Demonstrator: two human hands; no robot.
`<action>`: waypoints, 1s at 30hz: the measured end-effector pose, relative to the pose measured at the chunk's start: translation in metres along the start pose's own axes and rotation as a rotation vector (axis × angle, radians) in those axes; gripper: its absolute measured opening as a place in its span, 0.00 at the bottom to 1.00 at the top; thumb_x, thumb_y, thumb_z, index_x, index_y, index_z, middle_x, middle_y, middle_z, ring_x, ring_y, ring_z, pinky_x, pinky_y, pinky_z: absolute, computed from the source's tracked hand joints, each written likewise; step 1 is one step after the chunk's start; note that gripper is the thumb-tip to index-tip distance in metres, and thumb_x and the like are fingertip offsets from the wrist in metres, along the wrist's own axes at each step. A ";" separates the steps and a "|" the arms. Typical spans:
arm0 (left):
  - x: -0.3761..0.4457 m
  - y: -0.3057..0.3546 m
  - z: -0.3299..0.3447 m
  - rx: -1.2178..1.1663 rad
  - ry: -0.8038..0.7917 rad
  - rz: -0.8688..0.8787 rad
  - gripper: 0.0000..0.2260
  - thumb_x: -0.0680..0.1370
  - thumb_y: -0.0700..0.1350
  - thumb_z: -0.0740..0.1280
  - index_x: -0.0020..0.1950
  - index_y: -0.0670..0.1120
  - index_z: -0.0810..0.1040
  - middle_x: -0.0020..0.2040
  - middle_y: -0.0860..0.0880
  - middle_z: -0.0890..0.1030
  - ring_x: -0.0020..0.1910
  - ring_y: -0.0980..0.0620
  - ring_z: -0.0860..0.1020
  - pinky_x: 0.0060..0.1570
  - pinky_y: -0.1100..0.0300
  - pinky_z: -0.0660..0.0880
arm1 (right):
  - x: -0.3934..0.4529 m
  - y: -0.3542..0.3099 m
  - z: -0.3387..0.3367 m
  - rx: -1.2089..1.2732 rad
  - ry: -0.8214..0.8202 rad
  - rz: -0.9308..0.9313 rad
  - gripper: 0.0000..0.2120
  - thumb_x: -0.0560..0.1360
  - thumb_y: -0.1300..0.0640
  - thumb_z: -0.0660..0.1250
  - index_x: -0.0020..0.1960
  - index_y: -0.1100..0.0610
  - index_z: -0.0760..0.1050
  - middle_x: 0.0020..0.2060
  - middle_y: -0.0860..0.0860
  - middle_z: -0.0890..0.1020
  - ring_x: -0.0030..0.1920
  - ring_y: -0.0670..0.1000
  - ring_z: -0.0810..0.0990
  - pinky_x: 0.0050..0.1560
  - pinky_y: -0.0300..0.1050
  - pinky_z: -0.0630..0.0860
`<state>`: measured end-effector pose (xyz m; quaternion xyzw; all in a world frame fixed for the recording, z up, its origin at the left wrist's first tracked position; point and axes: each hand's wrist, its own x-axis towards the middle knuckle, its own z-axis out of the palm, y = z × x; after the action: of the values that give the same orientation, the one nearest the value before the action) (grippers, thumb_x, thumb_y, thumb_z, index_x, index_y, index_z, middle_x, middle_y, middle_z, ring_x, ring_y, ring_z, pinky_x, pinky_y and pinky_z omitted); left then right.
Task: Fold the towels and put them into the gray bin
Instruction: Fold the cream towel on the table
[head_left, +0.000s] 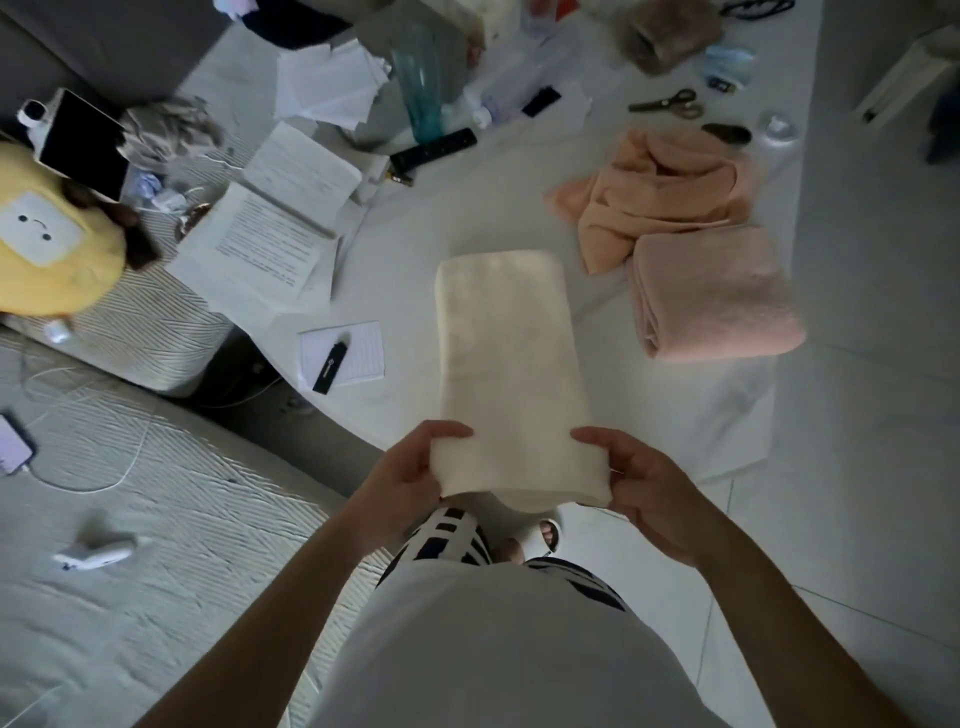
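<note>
Seemingly folded long, cream towel (511, 374) hangs between both hands.

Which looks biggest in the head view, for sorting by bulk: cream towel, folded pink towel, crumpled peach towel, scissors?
1. cream towel, though it is held nearest the camera, so unsure.
2-3. folded pink towel and crumpled peach towel look alike.
4. scissors, plainly smallest.

We cannot see the fingers of the left hand (410, 470) or the right hand (641, 480) that go under the cream towel (506, 358). The towel hides part of a foot in a white slipper (545, 532). The yellow plush toy (49, 244) is cut off at the left edge. The words on the papers (270, 244) are too small to read.
</note>
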<state>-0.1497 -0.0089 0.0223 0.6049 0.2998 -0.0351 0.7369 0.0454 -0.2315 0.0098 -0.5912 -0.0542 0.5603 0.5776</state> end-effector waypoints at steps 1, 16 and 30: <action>0.002 0.004 -0.001 0.023 0.012 0.017 0.24 0.73 0.26 0.64 0.65 0.44 0.73 0.57 0.42 0.78 0.50 0.51 0.81 0.47 0.56 0.78 | 0.002 -0.004 -0.002 0.013 -0.018 -0.012 0.31 0.69 0.83 0.60 0.64 0.57 0.76 0.57 0.53 0.83 0.54 0.53 0.83 0.54 0.50 0.82; 0.086 0.020 -0.029 0.549 0.392 0.303 0.10 0.75 0.44 0.73 0.54 0.51 0.77 0.53 0.56 0.75 0.47 0.61 0.77 0.43 0.73 0.72 | 0.072 -0.044 0.008 -0.825 0.355 -0.420 0.11 0.67 0.37 0.68 0.43 0.40 0.71 0.46 0.41 0.70 0.44 0.42 0.76 0.41 0.27 0.70; 0.234 0.057 -0.094 0.780 0.230 0.203 0.14 0.78 0.46 0.68 0.64 0.54 0.78 0.60 0.51 0.75 0.40 0.54 0.74 0.49 0.51 0.80 | 0.231 -0.116 -0.005 -0.939 0.472 -0.138 0.19 0.77 0.52 0.67 0.67 0.50 0.71 0.58 0.52 0.77 0.55 0.53 0.78 0.53 0.48 0.74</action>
<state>0.0278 0.1648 -0.0502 0.8650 0.2834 -0.0053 0.4141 0.2009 -0.0320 -0.0443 -0.8913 -0.2064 0.2881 0.2827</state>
